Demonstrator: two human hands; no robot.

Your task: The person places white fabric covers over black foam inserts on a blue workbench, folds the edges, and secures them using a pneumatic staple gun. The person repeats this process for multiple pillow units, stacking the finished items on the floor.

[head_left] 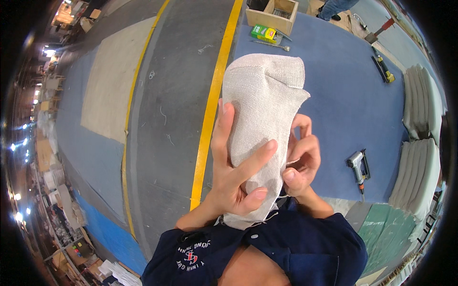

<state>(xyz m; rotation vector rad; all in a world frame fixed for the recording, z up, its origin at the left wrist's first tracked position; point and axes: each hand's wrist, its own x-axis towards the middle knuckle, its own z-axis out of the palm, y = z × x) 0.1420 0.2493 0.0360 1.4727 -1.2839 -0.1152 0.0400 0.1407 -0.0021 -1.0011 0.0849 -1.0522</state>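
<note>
Now, fabric cover (262, 109): held up over the left edge of the table (343, 124).
Left hand (229, 183): grasping the cover, fingers (255, 159) spread; loose pressure could let it twist.
Right hand (305, 164): pinching the right edge.
Loose threads (272, 217): could snag, pulling the weave.
Wooden box (269, 21): table's far left corner; grey pieces inside, kind unclear.
Carton (264, 32): table's far end; contents hidden.

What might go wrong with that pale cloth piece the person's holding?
The loose thread at the lower end of the pale cloth piece might snag or pull. Also, its top sticks up beyond the left hand and right hand, so it might tip if they loosen.
</note>
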